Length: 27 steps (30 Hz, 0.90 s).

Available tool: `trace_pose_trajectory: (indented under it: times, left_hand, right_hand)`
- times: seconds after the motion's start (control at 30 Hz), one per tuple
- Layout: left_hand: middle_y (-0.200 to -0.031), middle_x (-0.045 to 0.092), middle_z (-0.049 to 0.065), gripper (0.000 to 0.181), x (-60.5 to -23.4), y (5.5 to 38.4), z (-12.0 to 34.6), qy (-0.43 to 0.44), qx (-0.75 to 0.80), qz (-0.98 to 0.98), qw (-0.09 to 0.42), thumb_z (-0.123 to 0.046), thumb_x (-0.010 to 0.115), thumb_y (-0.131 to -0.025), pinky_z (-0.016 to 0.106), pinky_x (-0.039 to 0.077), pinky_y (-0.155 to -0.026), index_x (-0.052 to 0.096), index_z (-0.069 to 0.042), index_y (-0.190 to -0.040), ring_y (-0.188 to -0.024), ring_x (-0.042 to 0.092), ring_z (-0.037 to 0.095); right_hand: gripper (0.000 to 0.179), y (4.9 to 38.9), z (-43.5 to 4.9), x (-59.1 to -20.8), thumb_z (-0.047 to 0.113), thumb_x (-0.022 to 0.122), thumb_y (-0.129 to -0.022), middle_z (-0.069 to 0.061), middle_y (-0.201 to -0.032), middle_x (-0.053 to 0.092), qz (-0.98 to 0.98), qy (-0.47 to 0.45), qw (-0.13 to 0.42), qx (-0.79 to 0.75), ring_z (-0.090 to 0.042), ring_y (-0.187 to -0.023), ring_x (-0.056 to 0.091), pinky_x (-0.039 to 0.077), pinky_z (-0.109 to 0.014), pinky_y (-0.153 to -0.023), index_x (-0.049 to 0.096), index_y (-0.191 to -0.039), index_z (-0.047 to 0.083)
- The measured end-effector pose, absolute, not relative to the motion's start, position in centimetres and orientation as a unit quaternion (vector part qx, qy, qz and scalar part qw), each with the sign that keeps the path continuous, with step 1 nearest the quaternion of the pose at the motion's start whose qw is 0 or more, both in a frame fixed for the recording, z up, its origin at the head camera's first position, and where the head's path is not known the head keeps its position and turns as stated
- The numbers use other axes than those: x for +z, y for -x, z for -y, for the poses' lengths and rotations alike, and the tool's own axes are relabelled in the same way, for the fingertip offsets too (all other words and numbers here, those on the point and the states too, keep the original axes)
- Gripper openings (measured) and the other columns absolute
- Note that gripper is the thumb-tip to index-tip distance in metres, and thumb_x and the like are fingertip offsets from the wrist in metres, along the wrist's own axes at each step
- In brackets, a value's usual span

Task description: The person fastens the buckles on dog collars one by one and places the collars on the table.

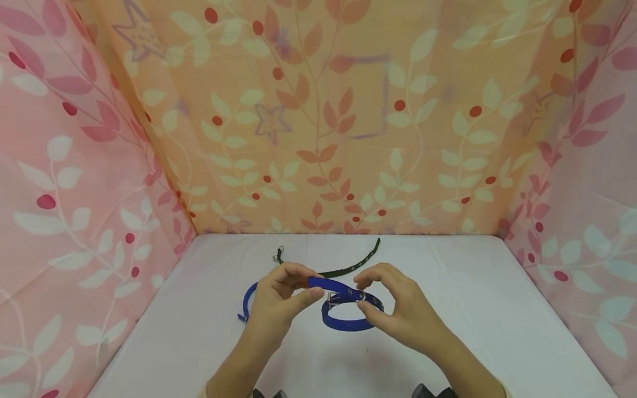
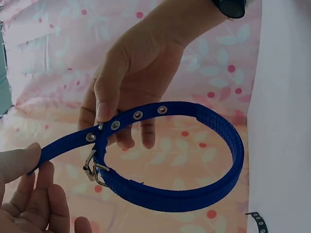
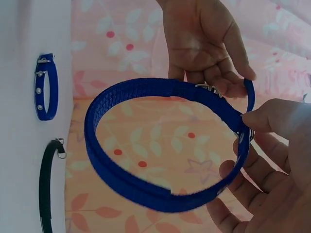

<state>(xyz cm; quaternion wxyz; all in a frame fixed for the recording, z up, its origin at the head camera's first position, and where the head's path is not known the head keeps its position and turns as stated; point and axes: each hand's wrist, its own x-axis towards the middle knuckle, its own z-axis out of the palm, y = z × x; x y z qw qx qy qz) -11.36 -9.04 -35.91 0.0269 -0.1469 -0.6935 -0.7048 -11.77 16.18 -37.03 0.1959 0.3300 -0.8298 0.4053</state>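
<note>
A blue pet collar, bent into a loop, is held up between my two hands over the table. My left hand pinches the tip of its free strap end between thumb and fingers. At the crossing of strap and loop, close by the metal buckle, my right hand pinches the band with thumb and fingertips. Metal eyelets run along the strap. In the right wrist view the band's padded part curves round toward the left.
Farther back on the white table lies a dark green-black collar with eyelets and a metal buckle end. A second blue collar, buckled into a loop, rests at the left, partly behind my left hand in the head view. Patterned cloth walls enclose the table.
</note>
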Motion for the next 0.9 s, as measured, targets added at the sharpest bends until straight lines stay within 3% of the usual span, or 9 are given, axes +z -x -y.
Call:
trace_pose_trajectory:
  times: [0.23,0.4,0.5,0.67,0.77,0.9]
  left_hand:
    - [-0.106,0.072,-0.001,0.025,-36.3,11.3,8.4,0.177,-0.657,0.733,0.023,-0.020,0.084,-0.086,0.050,0.044,-0.106,0.070,-0.020,-0.107,-0.106,0.066,0.023]
    - [-0.106,0.072,0.000,0.025,-36.7,11.3,8.2,0.202,-0.651,0.731,0.027,-0.018,0.084,-0.086,0.044,0.046,-0.103,0.070,-0.019,-0.108,-0.105,0.066,0.024]
    - [-0.113,0.071,-0.003,0.034,-37.1,11.6,8.1,0.216,-0.630,0.745,0.032,-0.019,0.083,-0.087,0.041,0.050,-0.102,0.067,-0.022,-0.118,-0.111,0.064,0.021]
    - [-0.123,0.067,-0.013,0.054,-37.9,12.3,7.6,0.219,-0.576,0.787,-0.040,-0.032,0.084,-0.087,0.043,0.047,-0.105,0.057,-0.031,-0.134,-0.120,0.059,0.012]
    - [-0.121,0.068,-0.009,0.048,-38.3,12.4,7.3,0.211,-0.587,0.777,-0.091,-0.034,0.083,-0.088,0.038,0.046,-0.107,0.060,-0.024,-0.129,-0.118,0.060,0.014]
    - [-0.115,0.067,0.005,0.034,-38.4,12.3,7.1,0.187,-0.660,0.722,-0.097,-0.025,0.079,-0.091,0.028,0.053,-0.099,0.065,-0.014,-0.120,-0.110,0.063,0.021]
  right_hand:
    - [0.037,11.6,-15.7,-37.1,0.013,0.083,-0.086,0.014,-0.114,0.065,0.812,-0.368,0.225,0.392,-0.008,-0.111,0.059,0.045,-0.027,-0.097,0.066,-0.117,0.024]
    - [0.029,11.6,-15.6,-36.9,0.013,0.083,-0.085,0.014,-0.104,0.067,0.799,-0.395,0.283,0.356,-0.007,-0.102,0.060,0.041,-0.030,-0.097,0.069,-0.108,0.022]
    - [0.031,11.6,-15.6,-36.8,0.009,0.084,-0.082,0.014,-0.101,0.068,0.787,-0.398,0.295,0.367,-0.008,-0.100,0.060,0.041,-0.029,-0.096,0.070,-0.106,0.022]
    - [0.038,11.7,-15.7,-36.8,0.000,0.084,-0.076,0.008,-0.101,0.070,0.755,-0.387,0.313,0.427,-0.012,-0.099,0.062,0.045,-0.024,-0.092,0.071,-0.106,0.019]
    - [0.040,11.7,-15.7,-36.8,-0.006,0.083,-0.075,0.004,-0.100,0.071,0.736,-0.377,0.320,0.463,-0.015,-0.099,0.063,0.048,-0.021,-0.091,0.072,-0.106,0.016]
    - [0.043,11.5,-15.8,-36.7,-0.009,0.081,-0.076,0.003,-0.101,0.071,0.732,-0.351,0.318,0.490,-0.015,-0.099,0.063,0.051,-0.020,-0.089,0.072,-0.110,0.015]
